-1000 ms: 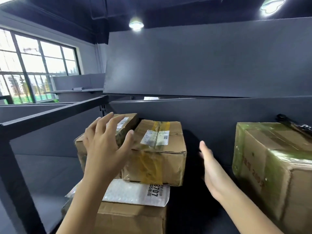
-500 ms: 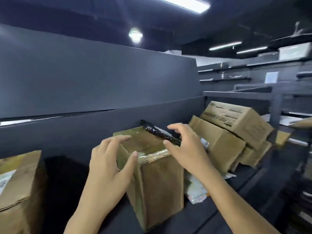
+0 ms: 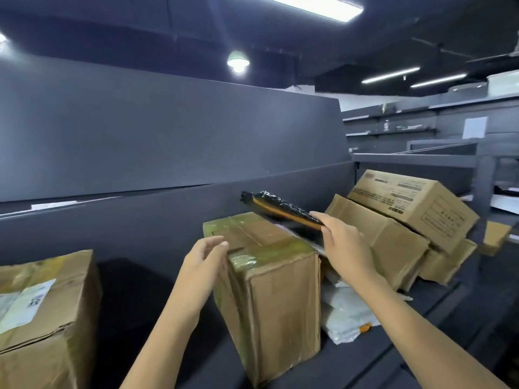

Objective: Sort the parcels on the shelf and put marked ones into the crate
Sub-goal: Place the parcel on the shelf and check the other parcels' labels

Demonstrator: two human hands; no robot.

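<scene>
A tall cardboard box (image 3: 280,299) with greenish tape on top stands on the dark shelf (image 3: 134,299). My left hand (image 3: 203,256) rests against its upper left edge, fingers loosely curled. My right hand (image 3: 344,242) pinches the near end of a flat black parcel (image 3: 278,207) with an orange stripe, which it holds lifted above the box's back right corner. At the far left sits a taped box with a white label (image 3: 42,313). No crate is in view.
Several brown boxes (image 3: 407,209) lean in a pile at the right. A white poly mailer (image 3: 345,315) lies on the shelf beside the tall box. The grey back panel (image 3: 168,141) runs behind everything; more grey shelving (image 3: 421,127) stands at the far right.
The view swung right from the labelled boxes to the tall box. My right hand has taken the black parcel and raised it off the box. My left hand slid to the box's left edge.
</scene>
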